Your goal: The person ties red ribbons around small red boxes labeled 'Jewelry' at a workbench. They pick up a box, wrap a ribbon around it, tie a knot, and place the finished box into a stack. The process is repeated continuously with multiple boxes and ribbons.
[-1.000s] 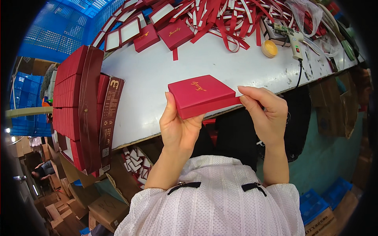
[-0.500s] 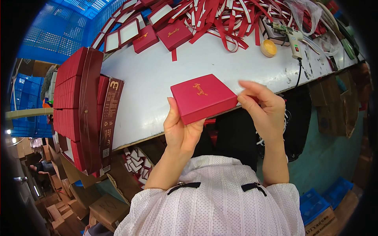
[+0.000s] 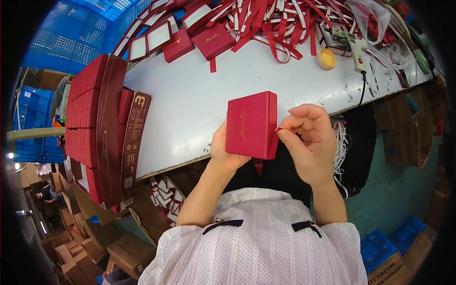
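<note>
A square red gift box [image 3: 249,124] with gold script on its face stands tilted up in front of me. My left hand [image 3: 224,153] is closed round its left side and lower edge, fingers partly hidden behind it. At the box's right side, my right hand [image 3: 311,137] pinches a small red ribbon tab [image 3: 279,128] between thumb and forefinger; the other fingers are curled. Below the box a strip of red ribbon [image 3: 258,166] shows; whether it joins the box I cannot tell.
On the white table [image 3: 183,107], a carton of stacked red boxes [image 3: 85,121] stands left. Open box parts [image 3: 158,37] and a heap of red ribbons [image 3: 278,21] lie at the back. A yellow tub [image 3: 326,59] and a glue gun [image 3: 357,52] with its cable are back right.
The box has turned, its script now running upward, and moved slightly right with my left hand. My right thumb and forefinger have come together on the red tab at its side.
</note>
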The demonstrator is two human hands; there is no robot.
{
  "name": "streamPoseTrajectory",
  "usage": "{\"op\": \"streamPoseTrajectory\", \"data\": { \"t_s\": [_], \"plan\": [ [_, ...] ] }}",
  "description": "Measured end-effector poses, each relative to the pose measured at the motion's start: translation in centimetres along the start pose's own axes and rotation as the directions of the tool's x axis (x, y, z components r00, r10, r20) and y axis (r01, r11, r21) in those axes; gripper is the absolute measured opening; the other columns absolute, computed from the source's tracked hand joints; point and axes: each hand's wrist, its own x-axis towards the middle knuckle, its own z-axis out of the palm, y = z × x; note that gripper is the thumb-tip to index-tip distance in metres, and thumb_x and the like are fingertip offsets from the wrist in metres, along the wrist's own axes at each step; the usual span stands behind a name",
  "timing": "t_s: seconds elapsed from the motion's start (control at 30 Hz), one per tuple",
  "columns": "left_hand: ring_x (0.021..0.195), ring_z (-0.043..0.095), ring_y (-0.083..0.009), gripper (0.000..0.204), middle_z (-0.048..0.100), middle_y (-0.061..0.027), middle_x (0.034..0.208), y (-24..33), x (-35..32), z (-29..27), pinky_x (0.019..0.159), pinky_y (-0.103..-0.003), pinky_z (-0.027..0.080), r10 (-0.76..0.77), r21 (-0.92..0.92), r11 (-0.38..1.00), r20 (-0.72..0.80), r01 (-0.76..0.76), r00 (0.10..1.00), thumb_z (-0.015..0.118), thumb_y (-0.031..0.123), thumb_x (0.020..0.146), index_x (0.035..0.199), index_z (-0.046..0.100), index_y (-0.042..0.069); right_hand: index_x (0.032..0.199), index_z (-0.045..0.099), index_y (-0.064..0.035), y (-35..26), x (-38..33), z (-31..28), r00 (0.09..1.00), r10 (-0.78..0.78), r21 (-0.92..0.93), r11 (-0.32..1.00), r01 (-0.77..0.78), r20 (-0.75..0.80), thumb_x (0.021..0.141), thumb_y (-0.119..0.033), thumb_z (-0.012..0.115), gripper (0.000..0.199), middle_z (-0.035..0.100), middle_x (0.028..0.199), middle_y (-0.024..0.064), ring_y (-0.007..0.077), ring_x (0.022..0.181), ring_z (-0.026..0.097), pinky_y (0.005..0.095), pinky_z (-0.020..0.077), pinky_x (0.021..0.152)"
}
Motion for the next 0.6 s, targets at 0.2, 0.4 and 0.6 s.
{"op": "streamPoseTrajectory", "data": {
  "t_s": [0.2, 0.4, 0.6],
  "plan": [
    [0.094, 0.051, -0.0274, 0.043, 0.049, -0.0166, 0.106, -0.1, -0.1, -0.8, 0.079, -0.038, 0.044, -0.011, -0.012, 1.0, 0.081, 0.012, 0.997, 0.021, 0.028, 0.088, 0.113, 0.039, -0.001, 0.099, 0.042, 0.0013, 0.0, -0.2, 0.8, 0.977, -0.213, -0.259, 0.942, 0.213, 0.032, 0.069, 0.006, 0.056, 0.033, 0.055, 0.068, 0.0067, 0.0122, 0.059, 0.055, 0.0222, 0.0454, 0.054],
    [0.095, 0.051, -0.0264, 0.043, 0.048, -0.0151, 0.108, -0.1, -0.3, -0.9, 0.08, -0.038, 0.043, -0.026, 0.011, 1.0, 0.077, 0.026, 0.997, 0.021, 0.03, 0.088, 0.113, 0.04, 0.001, 0.105, 0.04, 0.0009, -0.1, -0.5, 0.8, 0.966, -0.25, -0.357, 0.898, 0.259, 0.072, 0.067, 0.007, 0.057, 0.042, 0.053, 0.068, 0.0073, 0.0142, 0.056, 0.054, 0.0225, 0.0454, 0.051],
    [0.095, 0.051, -0.0252, 0.043, 0.05, -0.0138, 0.106, -0.5, -0.7, -1.8, 0.079, -0.037, 0.043, 0.036, 0.07, 0.997, 0.082, -0.042, 0.996, 0.021, 0.031, 0.088, 0.113, 0.041, 0.001, 0.113, 0.033, 0.0009, -0.6, -0.6, 1.2, 0.999, -0.029, -0.19, 0.981, 0.036, 0.036, 0.068, 0.008, 0.055, 0.05, 0.045, 0.09, 0.0104, 0.0123, 0.065, 0.052, 0.0218, 0.0455, 0.056]
  ]
}}
